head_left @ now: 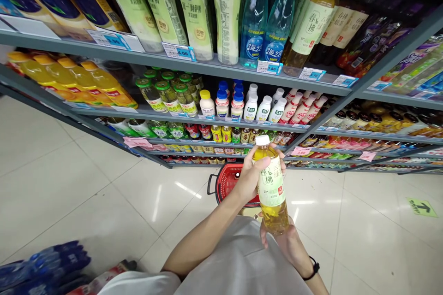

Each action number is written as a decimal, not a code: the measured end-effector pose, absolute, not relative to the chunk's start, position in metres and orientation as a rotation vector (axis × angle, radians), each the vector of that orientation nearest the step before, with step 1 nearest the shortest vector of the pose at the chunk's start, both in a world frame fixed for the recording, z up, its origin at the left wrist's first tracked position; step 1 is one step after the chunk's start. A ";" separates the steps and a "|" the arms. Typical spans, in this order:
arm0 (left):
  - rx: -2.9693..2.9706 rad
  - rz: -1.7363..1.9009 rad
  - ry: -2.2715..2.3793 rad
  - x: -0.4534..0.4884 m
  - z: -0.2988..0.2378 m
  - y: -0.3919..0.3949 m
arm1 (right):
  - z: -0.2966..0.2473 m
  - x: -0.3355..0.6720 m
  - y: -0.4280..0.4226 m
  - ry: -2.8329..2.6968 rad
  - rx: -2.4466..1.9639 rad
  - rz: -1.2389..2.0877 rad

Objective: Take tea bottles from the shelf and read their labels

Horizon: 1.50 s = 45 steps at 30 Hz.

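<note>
A plastic bottle of yellow tea drink point(272, 189) with a white cap and a pale green label stands upright and slightly tilted in front of my chest. My left hand point(254, 177) wraps around its upper part, thumb across the label. Under the bottle, my right hand point(285, 239) cups its base, with a black band on the wrist. A red shopping basket point(231, 183) lies just beyond my hands, partly hidden by my left forearm.
Grey store shelves point(173, 57) packed with bottled drinks rise ahead, with price tags along their edges. Shiny cream floor tiles point(69, 184) spread on both sides. Blue-wrapped bottle packs point(44, 262) sit at the lower left. A green arrow sticker point(421, 207) marks the floor at right.
</note>
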State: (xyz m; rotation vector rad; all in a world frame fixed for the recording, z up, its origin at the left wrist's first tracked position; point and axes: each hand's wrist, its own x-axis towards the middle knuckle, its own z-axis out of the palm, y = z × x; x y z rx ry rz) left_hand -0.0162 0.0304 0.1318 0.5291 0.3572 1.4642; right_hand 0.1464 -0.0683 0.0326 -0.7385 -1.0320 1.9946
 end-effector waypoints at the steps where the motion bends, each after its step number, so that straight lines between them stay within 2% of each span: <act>1: 0.527 1.464 0.365 -0.016 0.132 0.031 | 0.032 0.147 -0.068 -1.027 -0.735 1.978; 7: 0.541 1.499 0.480 -0.016 0.125 0.036 | 0.025 0.154 -0.062 -1.029 -0.845 1.742; 14: 0.585 1.492 0.604 -0.011 0.115 0.034 | 0.023 0.158 -0.060 -1.210 -1.208 1.006; 23: 0.584 1.460 0.557 -0.006 0.112 0.033 | 0.026 0.173 -0.041 -1.574 -1.094 0.194; 27: 0.592 1.432 0.503 -0.003 0.110 0.035 | 0.030 0.181 -0.033 -1.625 -1.064 0.001; 32: 0.480 1.479 0.440 -0.002 0.113 0.039 | 0.036 0.168 -0.033 -1.528 -1.112 0.282; 37: 0.462 1.533 0.355 -0.007 0.117 0.045 | 0.041 0.160 -0.037 -1.323 -1.109 0.947; 42: 0.442 1.493 0.267 -0.010 0.119 0.049 | 0.044 0.160 -0.037 -1.032 -0.866 1.709; 45: 0.361 1.466 0.203 -0.008 0.118 0.050 | 0.051 0.153 -0.037 -0.852 -0.775 2.017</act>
